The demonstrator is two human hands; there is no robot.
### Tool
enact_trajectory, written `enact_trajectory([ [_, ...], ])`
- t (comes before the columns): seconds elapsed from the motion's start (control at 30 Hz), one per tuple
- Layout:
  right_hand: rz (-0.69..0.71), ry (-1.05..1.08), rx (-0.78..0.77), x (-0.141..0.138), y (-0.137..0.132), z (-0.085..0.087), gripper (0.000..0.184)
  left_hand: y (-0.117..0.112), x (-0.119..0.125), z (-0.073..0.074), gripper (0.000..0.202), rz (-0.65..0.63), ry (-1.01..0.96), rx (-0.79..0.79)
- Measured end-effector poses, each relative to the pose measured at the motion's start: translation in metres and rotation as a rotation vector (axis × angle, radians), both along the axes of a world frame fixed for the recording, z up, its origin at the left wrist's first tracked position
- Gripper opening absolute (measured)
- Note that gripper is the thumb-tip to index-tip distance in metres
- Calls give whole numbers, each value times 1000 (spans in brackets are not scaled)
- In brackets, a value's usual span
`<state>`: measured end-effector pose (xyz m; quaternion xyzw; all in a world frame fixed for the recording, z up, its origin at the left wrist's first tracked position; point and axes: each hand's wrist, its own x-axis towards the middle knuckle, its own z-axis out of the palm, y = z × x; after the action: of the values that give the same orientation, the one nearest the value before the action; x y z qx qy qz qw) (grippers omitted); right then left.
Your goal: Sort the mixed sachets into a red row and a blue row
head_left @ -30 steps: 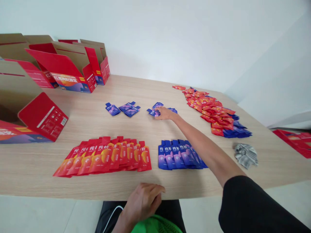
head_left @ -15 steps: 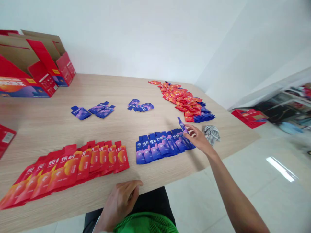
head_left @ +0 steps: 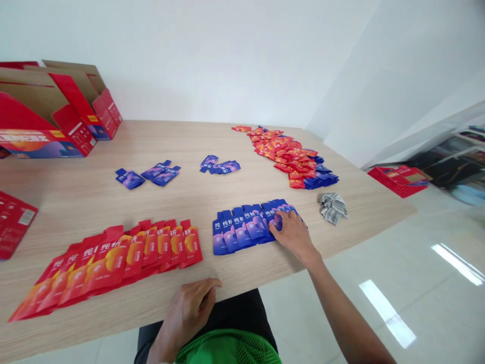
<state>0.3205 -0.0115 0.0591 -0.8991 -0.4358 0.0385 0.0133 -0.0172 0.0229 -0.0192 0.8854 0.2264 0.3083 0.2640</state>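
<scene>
My right hand (head_left: 294,236) is over the right part of a row of overlapping blue sachets (head_left: 242,230), thumb and fingers closed on a blue sachet (head_left: 273,212) lying on that row. Part of the sachet and several behind it are hidden under the hand. At the table's front edge rests my left hand (head_left: 193,308), fingers curled in, with nothing visible in it. To its left runs a fanned row of red sachets (head_left: 113,260), overlapping one another.
A heap of red sachets (head_left: 282,151) lies at the back right, with blue sachets (head_left: 322,177) beside it. Loose blue sachets (head_left: 164,174) are mid-table. A striped cloth (head_left: 333,207) lies at right. Open red cartons (head_left: 78,131) stand at left; another red box (head_left: 399,179) is beyond the table.
My right hand has lowered and moved left, bringing the blue sachet from above the row down onto it. The left hand stays in place. The view has shifted slightly.
</scene>
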Motion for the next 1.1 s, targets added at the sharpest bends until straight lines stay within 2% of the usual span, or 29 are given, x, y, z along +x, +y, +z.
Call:
enact_trajectory([
  [0.2,43,22,-51,3,-1,4,55,-2,1,2,26,25,13,-11],
  [0.37,94,-66,116,18,6,6,50,-4,1,4,26,21,-3,-25],
  [0.47,180,-88,210,25,25,12,43,-5,2,4,25,13,-15,-29],
  [0.53,287,-87,245,27,48,17,40,-5,2,4,26,22,-15,-30],
  [0.63,500,-91,244,25,105,23,41,-6,2,3,26,18,-6,-28],
  [0.73,655,-145,147,25,177,25,59,-7,4,4,26,13,2,-34],
  [0.87,723,-202,-25,34,258,19,78,-10,4,6,26,36,-4,-34],
  [0.97,760,-191,-77,45,292,12,85,-11,4,4,27,42,-5,-58],
  [1.1,839,-176,-136,57,312,5,86,-12,4,0,30,50,-3,-77],
])
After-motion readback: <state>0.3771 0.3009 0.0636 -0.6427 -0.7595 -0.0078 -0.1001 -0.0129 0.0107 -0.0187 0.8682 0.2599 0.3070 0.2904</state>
